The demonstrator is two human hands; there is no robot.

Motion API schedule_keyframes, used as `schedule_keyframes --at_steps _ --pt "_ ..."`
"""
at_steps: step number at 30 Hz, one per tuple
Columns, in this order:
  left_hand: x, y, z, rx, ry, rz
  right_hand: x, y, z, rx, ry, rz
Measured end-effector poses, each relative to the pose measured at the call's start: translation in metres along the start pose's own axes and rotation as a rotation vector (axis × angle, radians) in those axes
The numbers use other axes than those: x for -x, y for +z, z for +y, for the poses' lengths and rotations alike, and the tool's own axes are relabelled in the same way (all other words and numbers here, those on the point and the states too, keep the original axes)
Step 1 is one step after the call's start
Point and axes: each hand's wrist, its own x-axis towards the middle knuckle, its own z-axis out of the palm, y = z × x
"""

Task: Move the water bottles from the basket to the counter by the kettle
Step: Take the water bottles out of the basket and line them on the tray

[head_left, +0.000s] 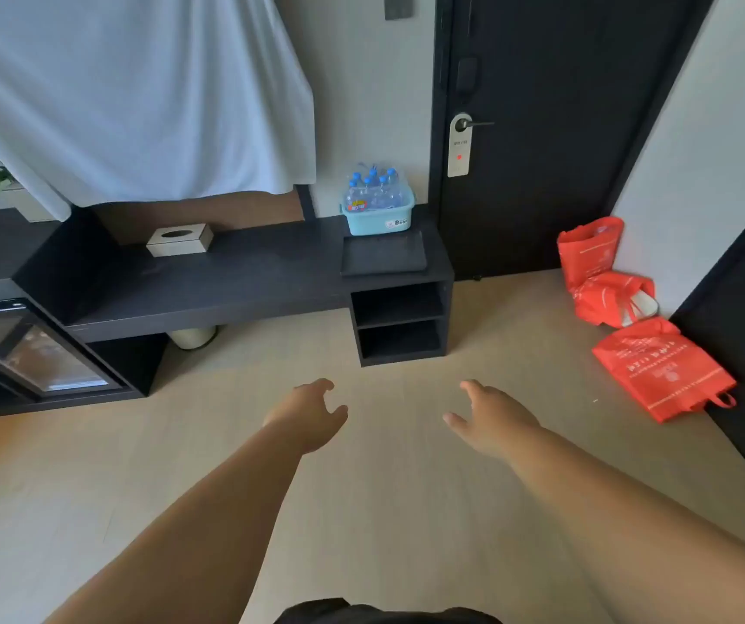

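Observation:
A light blue plastic basket [379, 220] stands at the right end of a long black counter [226, 277], against the wall. Several clear water bottles with blue caps [372, 189], wrapped in plastic film, stand upright inside it. My left hand [309, 414] and my right hand [490, 416] are stretched out over the floor, well short of the counter, fingers apart and holding nothing. No kettle is in view.
A black tray [384, 254] lies in front of the basket. A tissue box [180, 239] sits further left on the counter. A white cloth [127, 96] hangs above. Black door [550, 128] at right; red bags [631, 326] on the floor. Glass-fronted cabinet [28, 349] at left.

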Motion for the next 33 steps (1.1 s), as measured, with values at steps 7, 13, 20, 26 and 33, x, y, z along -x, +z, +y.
schedule_keyframes --at_steps 7,13,20,26,33 --pt "-0.026 -0.008 0.004 0.006 -0.031 -0.022 -0.030 -0.012 0.005 -0.044 0.041 -0.010" --pt "-0.073 -0.013 0.004 0.026 -0.040 -0.033 -0.073 -0.018 -0.004 -0.002 0.023 -0.002" --pt "-0.161 -0.030 -0.008 -0.004 -0.061 -0.012 -0.154 -0.034 -0.028 0.029 0.031 0.006" --pt "-0.242 -0.057 -0.025 -0.025 -0.064 -0.028 -0.229 -0.052 -0.056 0.030 0.057 -0.006" --pt "-0.309 -0.087 -0.034 -0.099 -0.011 -0.076 -0.289 -0.062 -0.092 -0.003 0.080 -0.004"
